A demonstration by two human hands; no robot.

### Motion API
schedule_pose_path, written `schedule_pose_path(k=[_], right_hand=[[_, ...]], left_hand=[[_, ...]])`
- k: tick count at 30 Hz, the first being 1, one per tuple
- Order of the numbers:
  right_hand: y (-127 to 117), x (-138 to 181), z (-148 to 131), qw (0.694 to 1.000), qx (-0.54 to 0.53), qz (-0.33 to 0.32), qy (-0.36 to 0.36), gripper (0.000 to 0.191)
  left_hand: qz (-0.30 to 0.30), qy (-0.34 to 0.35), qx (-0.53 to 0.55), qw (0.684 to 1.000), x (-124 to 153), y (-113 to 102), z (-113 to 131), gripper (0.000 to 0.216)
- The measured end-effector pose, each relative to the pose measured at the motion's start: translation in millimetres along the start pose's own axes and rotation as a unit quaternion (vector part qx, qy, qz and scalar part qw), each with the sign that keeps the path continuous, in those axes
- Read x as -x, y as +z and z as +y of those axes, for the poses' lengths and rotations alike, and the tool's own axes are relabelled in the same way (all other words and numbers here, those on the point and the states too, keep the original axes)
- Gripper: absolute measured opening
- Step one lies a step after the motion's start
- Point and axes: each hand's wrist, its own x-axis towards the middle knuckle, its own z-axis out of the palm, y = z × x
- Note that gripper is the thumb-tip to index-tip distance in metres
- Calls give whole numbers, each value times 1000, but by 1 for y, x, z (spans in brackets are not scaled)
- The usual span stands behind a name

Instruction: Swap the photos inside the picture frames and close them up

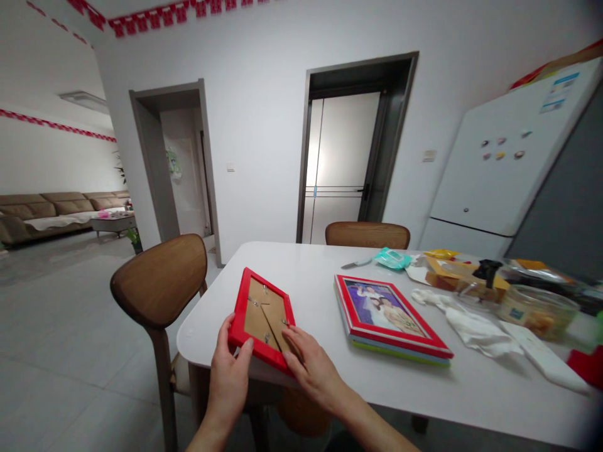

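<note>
A red picture frame [241, 304] is held tilted over the near left edge of the table, its brown backing board [257, 314] facing me. Small metal clips and a thin stand strip show on that backing. My left hand [232, 364] grips the lower left corner, thumb on the red rim. At the lower right side, my right hand [308, 361] has its fingers on the rim and close to a clip; some fingertips are hidden. To the right lies a stack of picture frames [391, 314], the top one red with a photo in it.
A white table [301, 263] carries a knife [357, 263], a teal packet [392, 258], crumpled tissue [480, 326], a clear tub [537, 311] and a white flat slab [546, 358]. Wooden chairs stand at left [162, 282] and behind [367, 235]. A fridge [504, 157] is at right.
</note>
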Motion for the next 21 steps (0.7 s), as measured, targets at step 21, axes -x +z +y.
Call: schedule_pose_path(k=[21], right_hand=[[-16, 26, 10, 988, 155, 6, -29, 31]], left_hand=[[-130, 86, -368, 917, 29, -9, -55, 47]])
